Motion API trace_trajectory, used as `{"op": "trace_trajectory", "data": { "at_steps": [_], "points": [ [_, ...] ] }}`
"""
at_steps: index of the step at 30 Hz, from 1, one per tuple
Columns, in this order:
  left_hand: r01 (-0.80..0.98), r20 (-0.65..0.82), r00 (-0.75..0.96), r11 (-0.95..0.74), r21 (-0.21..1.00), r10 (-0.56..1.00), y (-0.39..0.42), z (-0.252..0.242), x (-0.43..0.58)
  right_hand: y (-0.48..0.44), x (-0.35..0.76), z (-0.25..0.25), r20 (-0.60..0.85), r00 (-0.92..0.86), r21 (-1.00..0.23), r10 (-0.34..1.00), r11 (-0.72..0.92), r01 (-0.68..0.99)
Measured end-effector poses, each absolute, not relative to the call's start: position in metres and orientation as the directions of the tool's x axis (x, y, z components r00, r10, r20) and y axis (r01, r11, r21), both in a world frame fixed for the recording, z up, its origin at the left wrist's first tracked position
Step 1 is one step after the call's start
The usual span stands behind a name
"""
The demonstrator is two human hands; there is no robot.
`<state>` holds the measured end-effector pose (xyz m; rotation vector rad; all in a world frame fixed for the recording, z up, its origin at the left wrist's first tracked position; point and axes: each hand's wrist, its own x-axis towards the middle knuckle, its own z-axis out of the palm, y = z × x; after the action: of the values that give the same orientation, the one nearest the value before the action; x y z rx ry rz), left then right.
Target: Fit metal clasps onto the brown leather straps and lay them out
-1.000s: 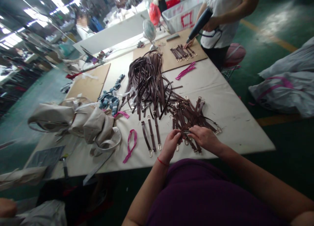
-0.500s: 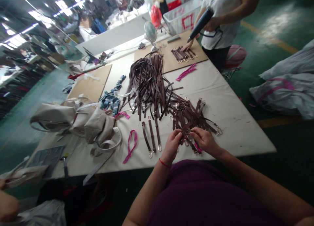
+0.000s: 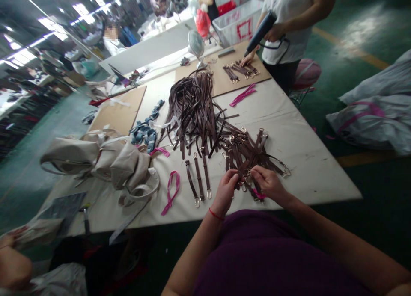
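Grip: left hand (image 3: 226, 189), right hand (image 3: 269, 182) pinching one brown strap (image 3: 242, 169), three straps (image 3: 198, 177) beside

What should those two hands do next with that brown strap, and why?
Probably lift the short brown strap clear of the tangled pile and lay it beside the three straps lined up to its left. The left hand and right hand both pinch it just over the pile, and that neat row looks like where sorted ones go.

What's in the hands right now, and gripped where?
One short brown strap over the pile: left hand pinches its middle, right hand apparently its near end by the metal ring.
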<state>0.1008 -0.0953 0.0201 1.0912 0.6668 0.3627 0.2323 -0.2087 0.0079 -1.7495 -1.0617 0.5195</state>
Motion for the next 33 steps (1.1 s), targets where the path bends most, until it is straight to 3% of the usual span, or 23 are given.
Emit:
{"op": "trace_trajectory", "data": {
  "at_steps": [6, 8, 11, 13, 16, 20, 23, 27, 30, 33],
  "points": [
    [-0.035, -0.388, 0.766, 0.635, 0.771, 0.512, -0.091, 0.015, 0.099, -0.197, 0.240, -0.012, -0.093, 0.599, -0.988, 0.795, -0.150, 0.047],
    [-0.057, -0.425, 0.809, 0.774, 0.630, 0.406, -0.087, 0.013, 0.098, -0.192, 0.239, -0.025, -0.220, 0.566, -0.974, 0.795, -0.147, -0.172],
    [-0.042, -0.463, 0.856, 0.925, 0.378, 0.229, -0.083, 0.011, 0.092, -0.184, 0.234, -0.037, -0.367, 0.430, -0.859, 0.825, -0.122, -0.498],
    [-0.013, -0.464, 0.876, 0.968, 0.250, 0.132, -0.084, 0.010, 0.088, -0.178, 0.232, -0.038, -0.348, 0.324, -0.772, 0.880, -0.073, -0.631],
    [0.093, -0.442, 0.897, 0.984, 0.154, -0.015, -0.087, 0.007, 0.082, -0.164, 0.232, -0.032, -0.262, 0.262, -0.714, 0.929, -0.004, -0.700],
    [0.250, -0.426, 0.893, 0.945, 0.209, -0.142, -0.091, -0.001, 0.078, -0.146, 0.235, -0.020, -0.280, 0.374, -0.818, 0.884, -0.016, -0.575],
    [0.220, -0.434, 0.899, 0.915, 0.337, -0.057, -0.090, -0.009, 0.076, -0.140, 0.240, -0.013, -0.267, 0.505, -0.932, 0.821, -0.087, -0.352],
    [0.165, -0.467, 0.880, 0.866, 0.472, 0.087, -0.091, -0.015, 0.070, -0.140, 0.247, -0.014, -0.224, 0.585, -0.974, 0.780, -0.158, -0.163],
    [0.146, -0.431, 0.894, 0.828, 0.541, 0.124, -0.091, -0.014, 0.065, -0.142, 0.247, -0.021, -0.213, 0.643, -0.977, 0.736, -0.167, -0.132],
    [0.126, -0.391, 0.907, 0.788, 0.603, 0.154, -0.093, -0.012, 0.063, -0.141, 0.244, -0.028, -0.251, 0.650, -0.965, 0.717, -0.134, -0.225]
  ]
}}
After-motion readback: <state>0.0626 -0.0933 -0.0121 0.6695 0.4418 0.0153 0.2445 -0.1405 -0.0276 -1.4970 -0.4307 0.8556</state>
